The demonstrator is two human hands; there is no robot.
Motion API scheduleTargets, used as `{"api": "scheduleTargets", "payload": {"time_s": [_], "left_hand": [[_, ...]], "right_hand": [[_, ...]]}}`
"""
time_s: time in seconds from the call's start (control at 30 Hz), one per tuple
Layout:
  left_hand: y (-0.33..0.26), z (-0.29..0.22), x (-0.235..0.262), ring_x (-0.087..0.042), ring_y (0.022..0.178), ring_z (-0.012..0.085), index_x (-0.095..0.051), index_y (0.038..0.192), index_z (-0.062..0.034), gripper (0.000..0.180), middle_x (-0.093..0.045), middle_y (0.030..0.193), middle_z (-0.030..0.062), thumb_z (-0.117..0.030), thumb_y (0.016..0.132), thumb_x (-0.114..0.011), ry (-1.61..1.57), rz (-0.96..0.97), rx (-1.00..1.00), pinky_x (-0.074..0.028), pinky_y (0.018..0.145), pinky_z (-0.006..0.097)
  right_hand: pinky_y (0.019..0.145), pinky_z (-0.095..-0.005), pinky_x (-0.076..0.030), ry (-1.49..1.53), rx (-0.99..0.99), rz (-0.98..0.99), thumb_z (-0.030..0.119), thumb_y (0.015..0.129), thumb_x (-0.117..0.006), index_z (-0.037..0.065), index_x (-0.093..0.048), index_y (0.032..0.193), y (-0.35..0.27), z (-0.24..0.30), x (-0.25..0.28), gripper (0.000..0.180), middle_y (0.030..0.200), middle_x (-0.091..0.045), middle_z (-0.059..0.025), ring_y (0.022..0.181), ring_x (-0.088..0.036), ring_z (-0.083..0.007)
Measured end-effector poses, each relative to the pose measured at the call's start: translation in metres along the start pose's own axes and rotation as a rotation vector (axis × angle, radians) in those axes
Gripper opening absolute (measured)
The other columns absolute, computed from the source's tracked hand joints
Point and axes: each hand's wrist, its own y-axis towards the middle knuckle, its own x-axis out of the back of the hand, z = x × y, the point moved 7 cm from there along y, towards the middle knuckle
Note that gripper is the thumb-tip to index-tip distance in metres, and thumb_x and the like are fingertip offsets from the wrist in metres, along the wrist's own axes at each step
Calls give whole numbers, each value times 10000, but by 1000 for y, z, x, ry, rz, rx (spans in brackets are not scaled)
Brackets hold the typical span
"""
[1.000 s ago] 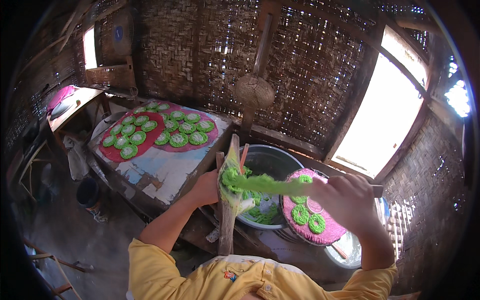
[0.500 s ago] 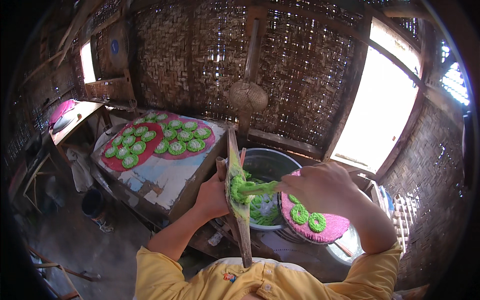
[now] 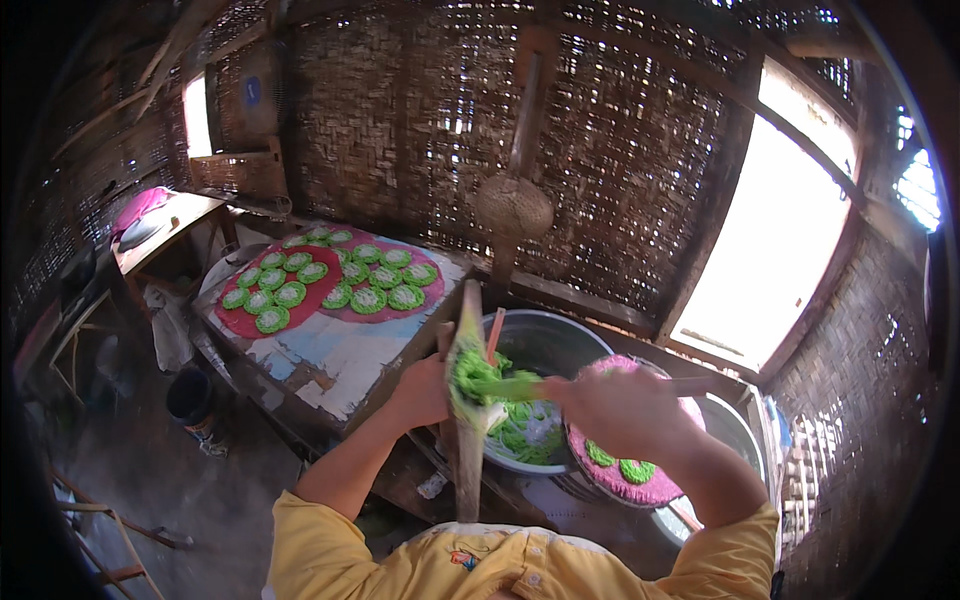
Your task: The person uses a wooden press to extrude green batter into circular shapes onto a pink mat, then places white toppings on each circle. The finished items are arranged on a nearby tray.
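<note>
A weathered wooden board (image 3: 468, 470) stands edge-up in front of my chest, its side smeared with green. My left hand (image 3: 425, 393) is closed around a wooden piece on the board's left side. On the board's right face sits a lump of soft green dough (image 3: 470, 375). My right hand (image 3: 625, 410) grips a wooden spatula (image 3: 690, 387), whose green-coated end presses against the dough. Below lies a large grey basin (image 3: 560, 320) with green strands in it. Partly under my right hand, a round pink mat (image 3: 655, 490) carries green dough rings.
At left, a worn table (image 3: 340, 360) holds a red mat (image 3: 240, 318) and a pink mat, both covered with several green rings with pale centres. A dark bucket (image 3: 190, 397) stands on the floor. A woven strainer (image 3: 513, 206) hangs on the bamboo wall beside a bright opening.
My right hand has moved left and down toward the board, bringing the spatula against the dough; its handle end now shows behind the hand. The whole view has shifted slightly.
</note>
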Motion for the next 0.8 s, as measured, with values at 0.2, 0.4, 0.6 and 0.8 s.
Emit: {"api": "scheduleTargets", "payload": {"time_s": [0.2, 0.4, 0.6, 0.8], "left_hand": [[8, 6, 10, -596, 826, 120, -583, 1046, -51, 512, -638, 932, 39, -247, 642, -828, -149, -242, -127, -486, 763, 292], [20, -21, -20, -604, 977, 283, -566, 1139, -82, 553, -617, 1070, 139, -330, 677, -741, -409, -244, -93, -475, 838, 349], [15, 9, 14, -585, 850, 120, -545, 1077, -42, 523, -608, 955, 42, -67, 624, -804, -497, -325, -114, -496, 769, 304], [33, -8, -23, -580, 830, 102, -564, 1023, -50, 470, -605, 924, 25, -19, 620, -805, -515, -150, -134, -494, 741, 282]], "right_hand": [[567, -222, -437, 976, -585, -691, 74, 870, -580, 31, -589, 1069, -32, -51, -28, 203, 813, -600, -44, 664, -545, -88], [557, -206, -372, 1422, -637, -538, 170, 851, -640, 8, -620, 1003, -12, -2, -122, 223, 693, -504, 48, 621, -439, -41], [598, -199, -451, 1237, -869, -468, 71, 842, -632, -20, -645, 933, -56, -36, -119, 130, 815, -665, -48, 698, -568, -54], [476, -281, -441, 420, -373, -873, 56, 684, -706, 61, -668, 914, -24, -20, -62, 233, 686, -631, -56, 541, -595, -186]]}}
